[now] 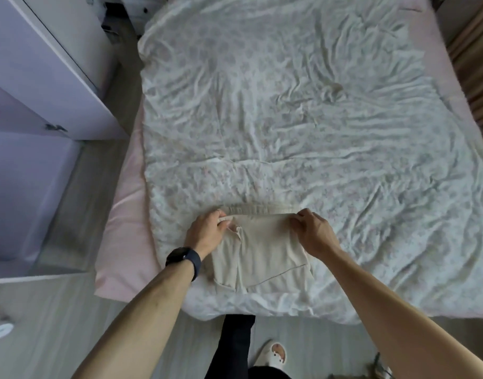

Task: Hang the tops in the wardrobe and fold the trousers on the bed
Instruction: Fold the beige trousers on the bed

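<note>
Trousers [262, 255], beige, soft and limp, lie folded on the bed [289, 119]; left hand [206, 232] and right hand [315, 231] pinch the far fold's corners; best held there.

Bare forearms [141, 310]. A black watch [183, 260] on the left wrist, a thin ring [217, 212] on the left hand [204, 233], black trousers [234, 348], a white slipper [273, 354] with a brown patch.

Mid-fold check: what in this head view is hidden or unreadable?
Head view: the wardrobe is cut off by the left edge; its inside is unseen.
Lower layers of the trousers: covered by the top fold.
Fingertips of the left hand and right hand: partly hidden in the fold they grip.
A round white thing on the floor: too blurred to identify.
</note>
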`<state>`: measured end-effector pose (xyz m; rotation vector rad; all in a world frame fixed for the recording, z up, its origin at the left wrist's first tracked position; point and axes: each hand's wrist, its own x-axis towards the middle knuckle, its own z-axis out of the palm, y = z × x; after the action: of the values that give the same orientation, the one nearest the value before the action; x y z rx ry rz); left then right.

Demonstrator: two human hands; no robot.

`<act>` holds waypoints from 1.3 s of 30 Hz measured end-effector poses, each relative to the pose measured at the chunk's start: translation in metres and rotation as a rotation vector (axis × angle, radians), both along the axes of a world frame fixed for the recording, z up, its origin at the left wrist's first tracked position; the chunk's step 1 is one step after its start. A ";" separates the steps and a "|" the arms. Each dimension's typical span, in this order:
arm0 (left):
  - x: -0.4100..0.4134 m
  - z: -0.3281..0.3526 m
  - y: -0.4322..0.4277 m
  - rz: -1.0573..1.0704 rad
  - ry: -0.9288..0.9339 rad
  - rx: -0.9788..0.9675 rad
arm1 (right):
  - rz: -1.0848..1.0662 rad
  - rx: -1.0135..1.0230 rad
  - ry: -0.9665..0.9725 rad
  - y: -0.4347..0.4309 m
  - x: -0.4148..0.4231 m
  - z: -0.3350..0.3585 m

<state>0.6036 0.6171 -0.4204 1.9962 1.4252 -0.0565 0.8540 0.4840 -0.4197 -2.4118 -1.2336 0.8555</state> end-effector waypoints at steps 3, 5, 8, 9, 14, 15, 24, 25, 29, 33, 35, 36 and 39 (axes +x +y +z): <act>0.017 -0.037 0.038 -0.035 0.024 0.033 | -0.045 -0.055 0.021 0.035 0.019 -0.039; 0.024 -0.057 0.056 -0.099 0.059 0.065 | -0.082 -0.087 0.034 0.048 0.029 -0.058; 0.035 -0.081 0.080 -0.190 0.172 0.118 | -0.117 -0.127 0.051 0.065 0.044 -0.083; 0.036 -0.091 0.087 -0.224 0.192 0.123 | -0.115 -0.160 0.061 0.069 0.046 -0.089; 0.045 -0.143 0.106 -0.210 0.018 0.041 | -0.142 -0.255 0.126 0.088 0.061 -0.124; 0.051 -0.144 0.107 -0.190 0.000 0.043 | -0.151 -0.257 0.124 0.093 0.064 -0.126; 0.063 -0.112 0.031 -0.590 -0.038 0.581 | -0.230 -0.149 -0.244 0.078 0.030 -0.123; 0.061 -0.119 0.020 -0.662 0.038 0.552 | -0.230 -0.061 -0.342 0.069 0.014 -0.118; 0.058 -0.144 0.024 -0.690 0.236 0.435 | 0.027 0.047 -0.341 0.036 -0.056 -0.104; 0.052 -0.153 0.032 -0.705 0.180 0.455 | 0.083 -0.105 -0.231 0.024 -0.059 -0.135; 0.049 -0.165 0.036 -0.688 0.166 0.485 | 0.030 -0.151 -0.248 0.025 -0.047 -0.152; 0.047 -0.173 0.038 -0.680 0.160 0.486 | -0.027 -0.177 -0.236 0.025 -0.042 -0.160; 0.045 -0.194 0.038 -0.681 0.137 0.513 | -0.146 -0.235 -0.195 0.022 -0.031 -0.181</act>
<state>0.6487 0.6555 -0.6143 2.8798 0.8165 -0.1374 0.8227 0.5064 -0.6004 -2.7910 -1.0542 0.7756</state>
